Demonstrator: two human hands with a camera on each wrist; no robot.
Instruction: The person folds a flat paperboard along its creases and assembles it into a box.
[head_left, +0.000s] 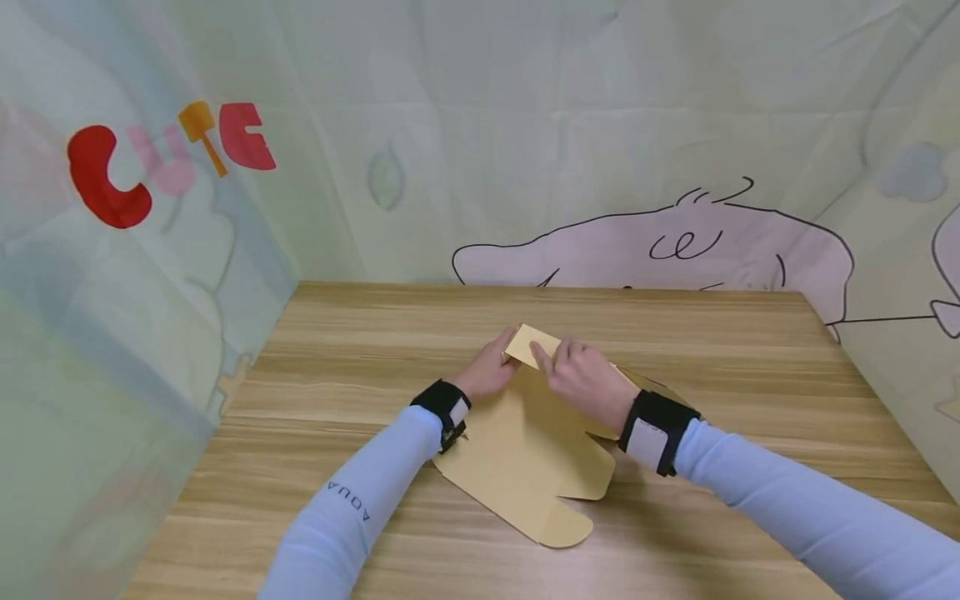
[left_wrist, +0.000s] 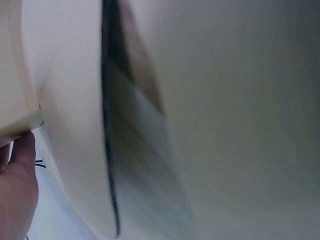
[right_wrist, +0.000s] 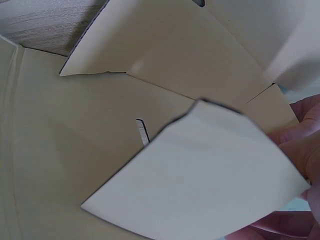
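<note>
A partly folded tan cardboard box point(head_left: 525, 442) lies on the wooden table, its rounded side flaps spread toward the near side. At its far edge a narrow panel point(head_left: 521, 343) stands folded up. My left hand point(head_left: 486, 368) grips the left end of that panel, with some fingers hidden behind it; the left wrist view shows fingertips point(left_wrist: 24, 142) at the cardboard's edge. My right hand point(head_left: 588, 382) holds the same far edge to the right, index finger laid along the panel. In the right wrist view, a loose flap point(right_wrist: 200, 170) partly covers a small slot point(right_wrist: 142, 131).
The wood-grain table point(head_left: 360, 358) extends around the box on all sides. A printed cloth backdrop point(head_left: 420, 192) hangs behind the table and along its left and right sides. Black straps point(head_left: 442, 404) wrap both wrists.
</note>
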